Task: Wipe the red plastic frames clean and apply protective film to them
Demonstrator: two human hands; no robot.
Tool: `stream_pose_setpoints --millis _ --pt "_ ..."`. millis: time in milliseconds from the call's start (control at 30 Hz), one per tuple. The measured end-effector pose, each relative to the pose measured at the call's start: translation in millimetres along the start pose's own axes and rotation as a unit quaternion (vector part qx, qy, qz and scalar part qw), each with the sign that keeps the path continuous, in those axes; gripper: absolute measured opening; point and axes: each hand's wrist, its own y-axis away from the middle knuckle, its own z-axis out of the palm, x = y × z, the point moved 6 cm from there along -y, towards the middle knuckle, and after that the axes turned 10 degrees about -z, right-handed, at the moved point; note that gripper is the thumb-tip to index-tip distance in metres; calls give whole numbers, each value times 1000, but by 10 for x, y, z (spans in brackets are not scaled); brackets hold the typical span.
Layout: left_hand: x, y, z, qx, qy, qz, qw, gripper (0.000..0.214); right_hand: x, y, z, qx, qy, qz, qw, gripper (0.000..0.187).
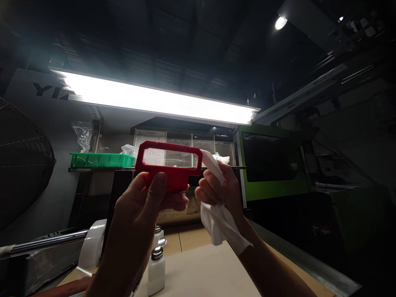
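Observation:
My left hand (145, 202) is raised in front of me and grips a red plastic frame (169, 160) by its lower tab, thumb on the front. The frame has a long rectangular window and is held up against the light. My right hand (218, 187) is closed on a white cloth (221, 220). One end of the cloth pokes up beside the frame's right end, and the rest hangs down below my fist.
A bright tube lamp (161, 101) hangs overhead. A green tray (102, 160) sits on a shelf behind. Two white pump bottles (156, 266) stand on the tan worktop (201, 272). A green machine (272, 165) is at right, a fan guard (24, 161) at left.

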Motion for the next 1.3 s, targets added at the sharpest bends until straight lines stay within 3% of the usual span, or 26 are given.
stream_pose_setpoints --millis 133,267,367,467,567,733,900,1000,1067,1200,1300 --pt "16 -18 -23 11 12 0 1000 22 -154 66 -141 100 75 -82 989 36" --pt "38 0 -15 11 19 7 1000 19 -251 169 -205 158 176 -137 962 45" --pt "18 3 -4 11 13 4 1000 20 -132 146 -188 130 164 -70 975 51" --pt "-18 -7 7 7 3 -5 1000 23 45 81 -76 35 81 28 996 55" --pt "-28 -14 16 1 -4 -7 1000 25 107 43 23 -13 19 68 997 49" --pt "-30 -8 3 1 3 -18 1000 27 110 34 117 -12 -55 69 996 39" --pt "-46 11 0 -7 7 -19 1000 27 107 50 156 -20 -74 12 997 33" --pt "-54 14 -13 -5 8 -17 1000 26 135 52 146 -26 -65 -7 998 43" --pt "-52 10 -33 4 8 -12 1000 25 139 46 98 -12 -59 -22 998 48" --pt "-52 -6 -77 13 15 -4 1000 22 118 69 -104 89 -29 -40 995 45" --pt "-64 -14 -107 16 17 -1 1000 23 90 109 -185 131 5 -44 990 45"
